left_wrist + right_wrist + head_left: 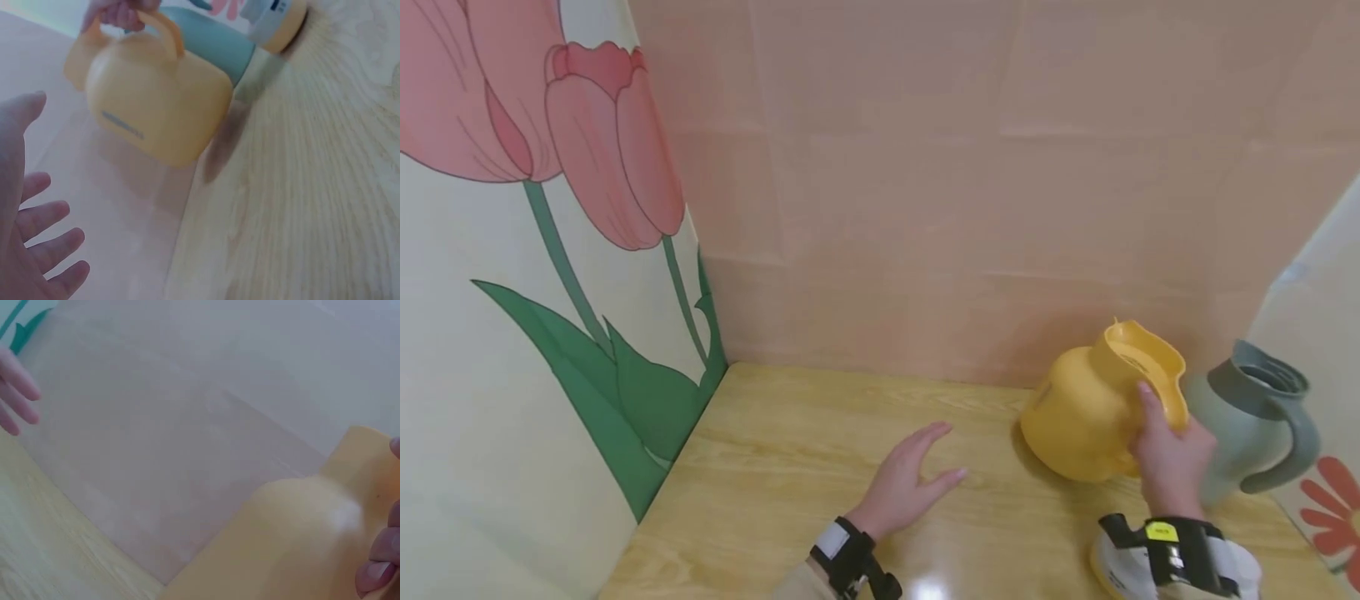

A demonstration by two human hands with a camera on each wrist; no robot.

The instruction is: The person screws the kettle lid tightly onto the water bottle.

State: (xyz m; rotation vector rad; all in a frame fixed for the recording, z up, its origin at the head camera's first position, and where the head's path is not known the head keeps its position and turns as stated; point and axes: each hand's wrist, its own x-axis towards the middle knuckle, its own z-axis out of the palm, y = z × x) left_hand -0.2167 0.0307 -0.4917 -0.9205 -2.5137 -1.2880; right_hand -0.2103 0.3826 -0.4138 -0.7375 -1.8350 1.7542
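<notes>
Near the desk's (pixel 775 483) back edge, toward its right corner, my right hand (pixel 1174 467) grips the yellow jug (pixel 1071 421), tilted; left hand's (pixel 904 487) empty. Grabbing's done, letting go isn't, I'd say.

A creased pinkish wall (pixel 910 167) backs the wood-grain tabletop (pixel 775 467).

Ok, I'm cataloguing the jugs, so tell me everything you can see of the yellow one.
The yellow jug is rounded, smooth and plastic-looking, with a flared mouth, a loop handle and dark, unreadable lettering. It is tilted, beside the grey-green jug; whether its base touches the wooden table is unclear. The right hand grips its handle.
</notes>
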